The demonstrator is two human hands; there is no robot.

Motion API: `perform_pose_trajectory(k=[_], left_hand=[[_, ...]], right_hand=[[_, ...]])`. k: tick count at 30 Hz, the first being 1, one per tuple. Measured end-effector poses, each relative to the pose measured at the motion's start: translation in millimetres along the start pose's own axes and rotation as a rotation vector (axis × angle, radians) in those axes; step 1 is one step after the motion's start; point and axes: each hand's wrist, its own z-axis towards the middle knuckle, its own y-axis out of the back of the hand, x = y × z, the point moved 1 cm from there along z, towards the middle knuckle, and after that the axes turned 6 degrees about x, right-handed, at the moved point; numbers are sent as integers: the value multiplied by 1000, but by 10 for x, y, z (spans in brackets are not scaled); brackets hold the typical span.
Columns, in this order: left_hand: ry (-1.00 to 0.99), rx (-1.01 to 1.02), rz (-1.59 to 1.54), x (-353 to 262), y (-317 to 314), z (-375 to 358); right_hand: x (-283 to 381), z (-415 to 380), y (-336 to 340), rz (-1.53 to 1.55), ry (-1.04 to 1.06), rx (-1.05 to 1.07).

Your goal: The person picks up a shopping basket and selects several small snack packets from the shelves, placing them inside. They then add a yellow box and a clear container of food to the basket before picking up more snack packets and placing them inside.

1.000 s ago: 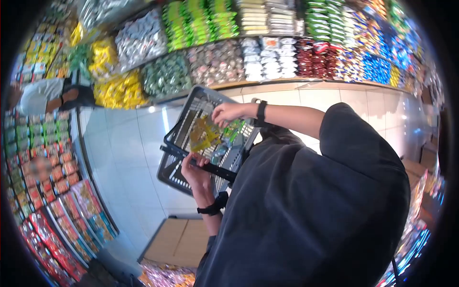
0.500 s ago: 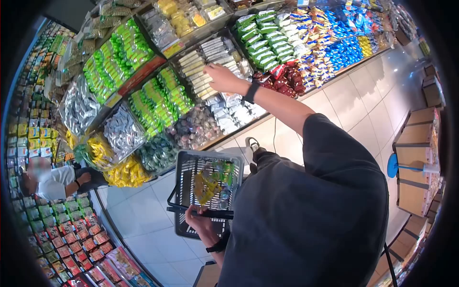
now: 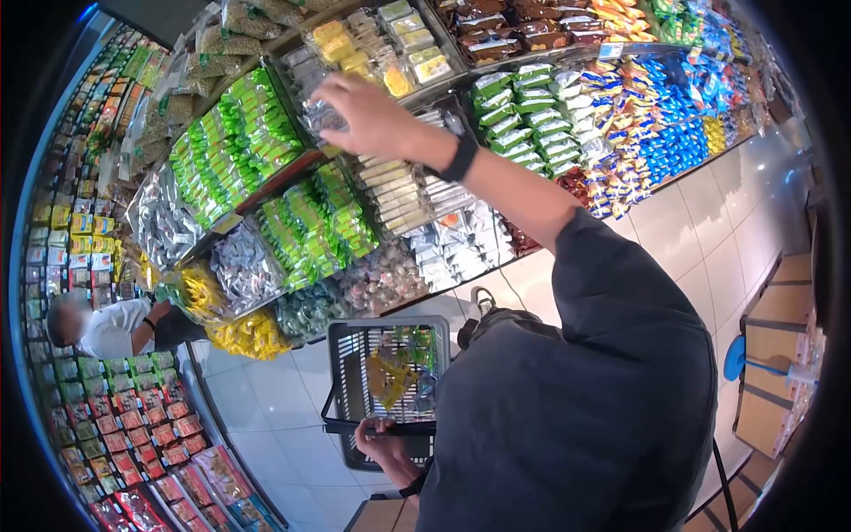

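Note:
My left hand is closed around the handle of a grey shopping basket. Inside the basket lie a yellow packet and some green packets. My right hand is stretched over the sloping display, fingers and thumb apart, with nothing visibly held. Below its fingertips are clear-wrapped packs, partly covered by the hand. Rows of long cream-coloured packs lie just under the wrist. Bright green packets fill the bin to the left of the hand.
Yellow and white packs sit further back. Green bags and blue packets lie to the right. A person in a white shirt is at the left, near a shelf of red packets. Cardboard boxes stand at the right.
My right hand has moved from the long cream-coloured packs up and left to the clear-wrapped packs, and its fingers have spread. My left hand keeps hold of the basket handle.

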Motion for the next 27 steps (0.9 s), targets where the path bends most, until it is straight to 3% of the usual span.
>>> perform_pose_trajectory(k=[2, 3, 5, 6, 8, 17, 20, 22, 27], left_hand=[[-34, -84, 17, 21, -57, -7], [-43, -81, 14, 30, -68, -2], [-61, -37, 16, 42, -72, -17], [-72, -35, 16, 39, -90, -23], [-97, -23, 24, 59, -106, -64], [-88, -19, -19, 73, -71, 8], [-98, -36, 3, 69, -137, -24], [-107, -37, 12, 72, -159, -47], [-84, -1, -23, 61, -125, -10]], right_hand=[[-229, 289, 40, -292, -54, -2], [-331, 394, -17, -289, -47, -8], [-433, 513, -154, -409, -95, 251], [-446, 559, -152, -404, -89, 244], [-466, 605, -167, -519, -74, 435], [-582, 696, -150, -402, -124, 331], [-605, 673, -136, -143, -115, 367], [-599, 612, -134, -95, 6, 174], [-610, 582, -111, -76, 3, 124]])
